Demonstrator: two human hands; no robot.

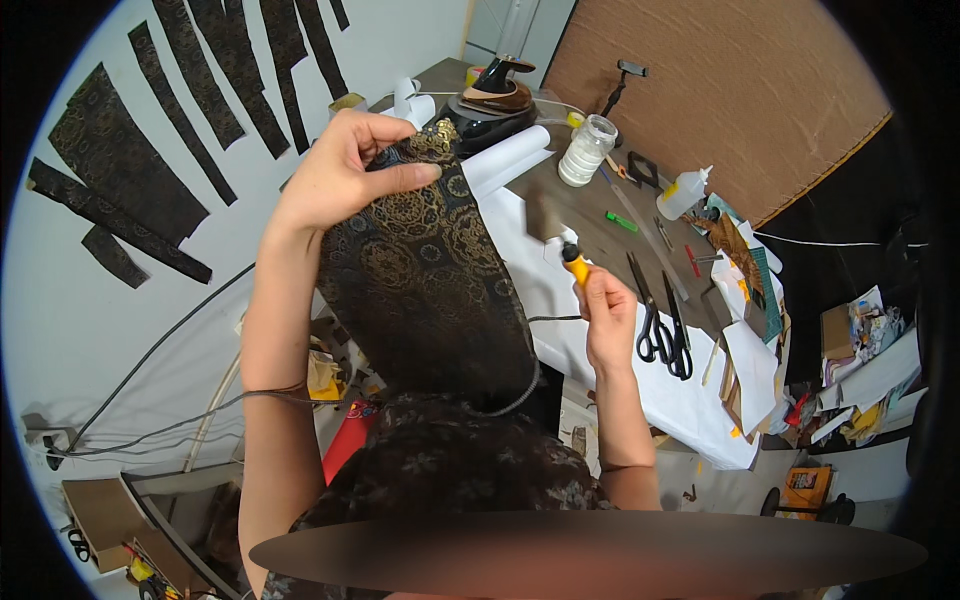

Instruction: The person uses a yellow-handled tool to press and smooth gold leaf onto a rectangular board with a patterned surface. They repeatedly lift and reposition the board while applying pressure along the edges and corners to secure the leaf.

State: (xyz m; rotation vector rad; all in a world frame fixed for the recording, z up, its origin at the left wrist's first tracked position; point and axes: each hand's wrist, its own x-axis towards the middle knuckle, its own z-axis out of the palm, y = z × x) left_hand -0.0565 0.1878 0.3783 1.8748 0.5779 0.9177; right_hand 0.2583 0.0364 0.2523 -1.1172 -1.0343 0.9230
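Observation:
My left hand (345,170) pinches the upper edge of a dark fabric piece (405,260) with gold round motifs, holding it up before my body. The piece hangs down toward my lap, and its lower end merges with my dark patterned clothing. My right hand (608,310) is closed around a yellow-handled tool (575,266) with a black collar, pointing up over the table. Its far end is smeared, so I cannot make out the tip. A grey cord (555,318) runs beside this hand. The tool and the fabric are apart.
White paper (690,400) covers part of the table, with black scissors (665,340) on it. Behind stand an iron (495,105), a jar (587,152) and a white squeeze bottle (684,193). A green-handled cutter (621,221) lies between. Cut fabric strips (185,110) hang at left.

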